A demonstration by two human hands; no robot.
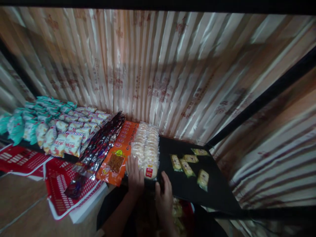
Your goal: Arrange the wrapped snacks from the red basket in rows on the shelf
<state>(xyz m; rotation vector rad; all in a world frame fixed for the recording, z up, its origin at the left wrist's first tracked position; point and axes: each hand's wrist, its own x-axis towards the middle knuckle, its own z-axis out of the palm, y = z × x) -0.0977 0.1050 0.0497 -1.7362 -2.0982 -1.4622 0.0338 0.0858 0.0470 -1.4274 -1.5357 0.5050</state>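
Note:
Two rows of clear-wrapped white rice crackers (151, 149) stand on a black shelf, a red label showing on the front pack. My left hand (135, 176) lies with fingers stretched out against the front left of these rows, overlapping the edge of an orange bag of pretzel sticks (115, 163). Just off their front right corner is my right hand (165, 194), its fingers slightly bent and the thumb apart, with nothing visible in it. Several small yellow-green packets (188, 168) lie loose on the shelf to the right.
Dark shiny packs (103, 141), white snack bags (71, 141) and teal bags (31, 128) fill the shelf's left side. Red baskets (58, 187) stand below. More packets (177, 210) sit low by my knees. Pleated curtain (148, 65) hangs behind; a black post (259, 100) slants at right.

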